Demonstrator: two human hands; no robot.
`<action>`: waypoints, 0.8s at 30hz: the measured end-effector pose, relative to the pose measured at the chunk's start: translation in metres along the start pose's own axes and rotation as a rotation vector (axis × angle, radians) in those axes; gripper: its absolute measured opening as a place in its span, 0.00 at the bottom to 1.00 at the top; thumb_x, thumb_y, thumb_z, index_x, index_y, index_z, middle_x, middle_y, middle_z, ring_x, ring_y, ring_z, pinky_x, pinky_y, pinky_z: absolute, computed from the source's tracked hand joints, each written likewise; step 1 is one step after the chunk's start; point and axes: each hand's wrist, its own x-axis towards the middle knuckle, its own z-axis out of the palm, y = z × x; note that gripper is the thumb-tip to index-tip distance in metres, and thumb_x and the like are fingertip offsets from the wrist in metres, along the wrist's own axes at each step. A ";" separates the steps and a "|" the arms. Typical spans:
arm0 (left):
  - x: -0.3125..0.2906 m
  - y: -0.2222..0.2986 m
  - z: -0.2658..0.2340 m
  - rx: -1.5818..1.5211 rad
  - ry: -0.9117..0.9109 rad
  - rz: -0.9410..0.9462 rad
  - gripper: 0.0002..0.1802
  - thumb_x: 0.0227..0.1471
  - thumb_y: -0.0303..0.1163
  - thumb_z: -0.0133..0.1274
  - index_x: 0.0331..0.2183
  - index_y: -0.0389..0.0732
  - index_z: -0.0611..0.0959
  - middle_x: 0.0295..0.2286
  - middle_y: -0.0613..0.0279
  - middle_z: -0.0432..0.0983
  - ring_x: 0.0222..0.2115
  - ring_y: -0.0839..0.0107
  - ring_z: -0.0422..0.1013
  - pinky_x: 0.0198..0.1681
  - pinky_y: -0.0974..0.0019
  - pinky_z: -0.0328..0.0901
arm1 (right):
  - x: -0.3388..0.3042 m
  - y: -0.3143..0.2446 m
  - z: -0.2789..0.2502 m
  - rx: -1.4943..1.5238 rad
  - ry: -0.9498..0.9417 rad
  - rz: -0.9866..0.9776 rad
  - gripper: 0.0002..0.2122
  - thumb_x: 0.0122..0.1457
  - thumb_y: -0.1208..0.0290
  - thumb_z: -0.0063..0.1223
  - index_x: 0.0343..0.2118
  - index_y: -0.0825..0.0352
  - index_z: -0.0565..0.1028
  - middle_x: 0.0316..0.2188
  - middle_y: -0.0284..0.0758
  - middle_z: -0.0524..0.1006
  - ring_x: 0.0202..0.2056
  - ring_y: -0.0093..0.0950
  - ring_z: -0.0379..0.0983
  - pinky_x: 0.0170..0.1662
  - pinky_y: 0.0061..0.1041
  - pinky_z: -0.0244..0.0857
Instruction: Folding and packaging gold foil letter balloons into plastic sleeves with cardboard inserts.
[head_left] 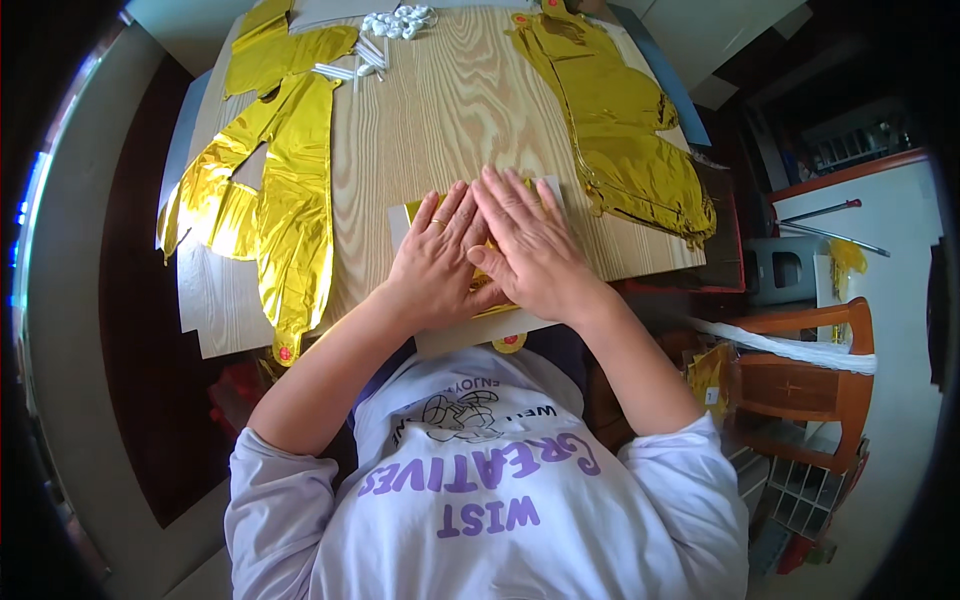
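Observation:
My left hand (435, 262) and my right hand (535, 245) lie flat side by side, fingers stretched out and pointing away from me. Both press on a folded piece of gold foil (412, 209), most of which they cover. Beneath the foil is a pale flat board (455, 338) at the near edge of the table, showing at its corners and along its front. A round gold tab with a red mark (510, 343) hangs below the board's front edge. Neither hand grips anything.
Flat gold foil balloons lie on the wooden table (430, 120): left foil balloon (295, 190), right foil balloon (645, 170). At the far side are white straws (370, 55) and a bundle of white ribbon (398, 22). A wooden chair (800, 385) stands at right.

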 end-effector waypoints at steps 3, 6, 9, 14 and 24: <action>0.002 0.002 -0.008 -0.035 -0.031 -0.022 0.57 0.55 0.69 0.44 0.66 0.29 0.56 0.66 0.41 0.52 0.69 0.48 0.46 0.70 0.44 0.39 | 0.002 0.013 0.013 -0.001 -0.165 0.068 0.41 0.68 0.39 0.31 0.70 0.72 0.51 0.71 0.49 0.51 0.73 0.43 0.40 0.72 0.51 0.25; 0.003 0.002 -0.012 -0.096 -0.034 -0.045 0.58 0.55 0.70 0.44 0.66 0.28 0.56 0.66 0.41 0.53 0.69 0.49 0.47 0.70 0.45 0.39 | -0.007 0.024 0.019 -0.169 -0.124 0.061 0.41 0.67 0.38 0.33 0.70 0.72 0.49 0.72 0.48 0.48 0.73 0.42 0.38 0.72 0.52 0.25; -0.003 -0.001 -0.015 -0.092 -0.038 -0.065 0.56 0.56 0.69 0.43 0.65 0.28 0.58 0.66 0.40 0.54 0.69 0.48 0.48 0.70 0.44 0.40 | -0.011 0.025 0.023 -0.176 -0.108 0.040 0.42 0.67 0.39 0.35 0.70 0.72 0.49 0.72 0.47 0.46 0.74 0.41 0.37 0.72 0.53 0.25; -0.024 -0.009 -0.030 0.005 -0.082 -0.155 0.54 0.58 0.67 0.43 0.66 0.30 0.58 0.66 0.39 0.52 0.69 0.48 0.46 0.70 0.47 0.39 | -0.010 0.021 0.020 -0.173 -0.125 0.066 0.42 0.66 0.39 0.38 0.70 0.72 0.50 0.73 0.47 0.45 0.74 0.41 0.36 0.72 0.54 0.25; -0.025 -0.012 -0.030 -0.017 -0.115 -0.153 0.55 0.58 0.68 0.44 0.67 0.31 0.56 0.67 0.39 0.51 0.69 0.47 0.45 0.70 0.45 0.37 | -0.012 0.051 0.005 0.677 0.192 0.195 0.36 0.69 0.48 0.45 0.69 0.71 0.54 0.70 0.50 0.54 0.71 0.41 0.48 0.72 0.39 0.39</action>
